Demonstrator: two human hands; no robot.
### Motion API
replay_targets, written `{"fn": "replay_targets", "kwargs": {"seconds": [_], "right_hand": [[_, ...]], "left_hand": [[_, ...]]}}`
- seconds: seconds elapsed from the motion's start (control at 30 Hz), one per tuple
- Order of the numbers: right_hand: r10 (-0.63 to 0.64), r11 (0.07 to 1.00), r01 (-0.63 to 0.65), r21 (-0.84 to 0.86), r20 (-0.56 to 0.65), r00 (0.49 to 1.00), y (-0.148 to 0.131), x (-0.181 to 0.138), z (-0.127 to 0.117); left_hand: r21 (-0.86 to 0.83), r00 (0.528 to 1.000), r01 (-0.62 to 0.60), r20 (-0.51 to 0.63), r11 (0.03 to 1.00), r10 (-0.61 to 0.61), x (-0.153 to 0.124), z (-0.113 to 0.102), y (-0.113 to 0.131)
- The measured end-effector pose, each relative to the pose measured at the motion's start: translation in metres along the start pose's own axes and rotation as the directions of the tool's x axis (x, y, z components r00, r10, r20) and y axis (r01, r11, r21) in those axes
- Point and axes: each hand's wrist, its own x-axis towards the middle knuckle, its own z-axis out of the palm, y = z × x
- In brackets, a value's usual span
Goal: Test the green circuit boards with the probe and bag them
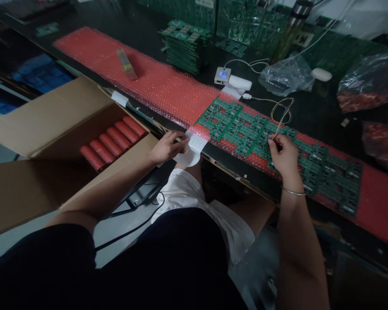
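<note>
Here, a right hand (285, 158) pinches thin wires (280, 123) over green circuit boards (248, 128), the boards lying on red bubble wrap (168, 88), a left hand (168, 147) at a white paper strip (195, 145), whether gripping it unclear.

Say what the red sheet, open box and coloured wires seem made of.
Red sheet: likely glossy plastic bubble wrap, from its bumps. Open box: matte brown cardboard, judging by its folding flaps. Coloured wires: probably smooth plastic-coated, from their colours; cores hidden.
</note>
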Motion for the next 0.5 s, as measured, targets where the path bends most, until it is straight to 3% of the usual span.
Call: {"fn": "replay_targets", "kwargs": {"seconds": [0.27, 0.5], "right_hand": [[0.005, 1.0, -0.005, 0.025, -0.027, 1.0, -0.002, -0.001, -0.001], [0.124, 0.978, -0.103, 0.183, -0.11, 0.986, 0.003, -0.004, -0.001]], "left_hand": [[-0.119, 0.989, 0.149, 0.002, 0.982, -0.149, 0.017, -0.007, -0.006], [-0.211, 0.972, 0.233, 0.067, 0.949, -0.224, 0.026, -0.017, -0.001]]}}
